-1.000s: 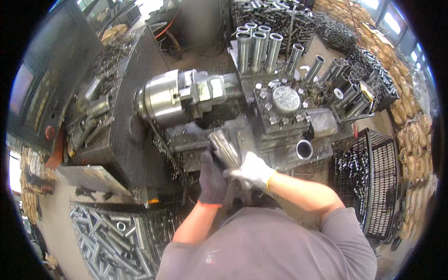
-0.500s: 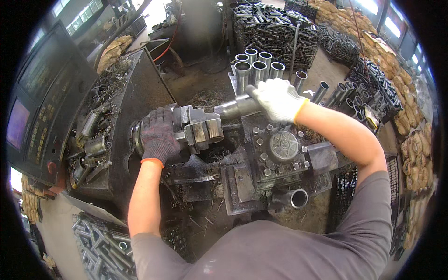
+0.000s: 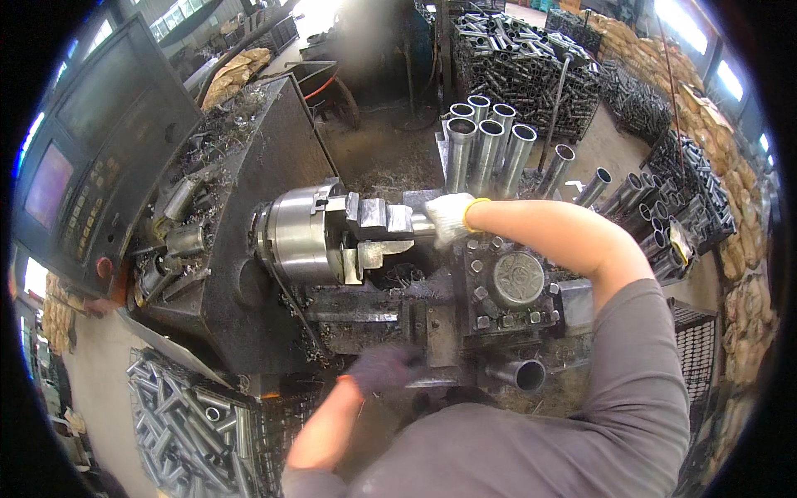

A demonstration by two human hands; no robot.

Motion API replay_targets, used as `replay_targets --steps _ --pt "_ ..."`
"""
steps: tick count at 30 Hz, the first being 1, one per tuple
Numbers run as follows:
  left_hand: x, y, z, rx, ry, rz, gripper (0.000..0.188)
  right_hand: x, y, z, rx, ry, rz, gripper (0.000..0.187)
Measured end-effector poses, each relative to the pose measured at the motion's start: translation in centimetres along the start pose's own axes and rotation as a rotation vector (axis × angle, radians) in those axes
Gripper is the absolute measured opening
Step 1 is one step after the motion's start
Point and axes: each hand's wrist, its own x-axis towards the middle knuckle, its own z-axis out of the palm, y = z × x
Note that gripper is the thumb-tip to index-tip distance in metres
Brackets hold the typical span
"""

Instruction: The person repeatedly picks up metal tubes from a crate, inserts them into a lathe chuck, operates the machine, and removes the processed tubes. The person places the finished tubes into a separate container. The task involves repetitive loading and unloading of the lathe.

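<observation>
My right hand grips the tube, best held square to the chuck, while my left hand blurs, open or closed I can't tell

White-gloved right hand, silvery cylinder; dark-gloved left hand, grey shirt

The left hand is blurred, and the right hand hides part of the metal cylinder.

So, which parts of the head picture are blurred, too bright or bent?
Head view: left hand in a dark, orange-cuffed glove is blurred, likely by motion; a hazy grey smudge veils top centre; white rectangular windows, upper right, are overexposed; outer edges bend, fisheye-style.
</observation>
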Motion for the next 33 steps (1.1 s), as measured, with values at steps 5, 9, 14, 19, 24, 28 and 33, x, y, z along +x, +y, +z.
replay_targets --steps 5,9,14,19,24,28,33 --pt "1.8 -0.6 5.2 -0.373 0.807 0.218 0.058 -0.5 0.9 -0.6 0.205 0.010 -0.046 0.083" --pt "-3.5 -4.6 9.3 -0.930 1.007 -0.003 0.049 -0.1 0.9 -1.0 0.164 -0.231 0.175 0.050" --pt "-9.5 -13.9 15.9 -2.156 1.360 -0.102 0.045 0.4 -0.7 -1.8 0.521 -0.154 0.144 0.067" --pt "-16.0 -21.8 15.2 -2.187 1.544 -0.197 0.055 -7.7 -2.3 -3.7 0.250 0.429 0.139 0.077" --pt "-19.3 -23.9 13.4 -2.130 1.326 -0.357 0.040 -22.1 -4.9 -2.2 0.612 0.834 0.135 0.063" --pt "-19.4 -24.8 14.0 -1.845 1.257 -0.303 0.034 -29.7 -7.2 3.4 0.821 1.066 0.249 0.048" --pt "-17.9 -28.6 16.3 -2.055 1.210 -0.285 0.029 -33.8 -8.7 9.9 0.895 1.195 0.382 0.042"
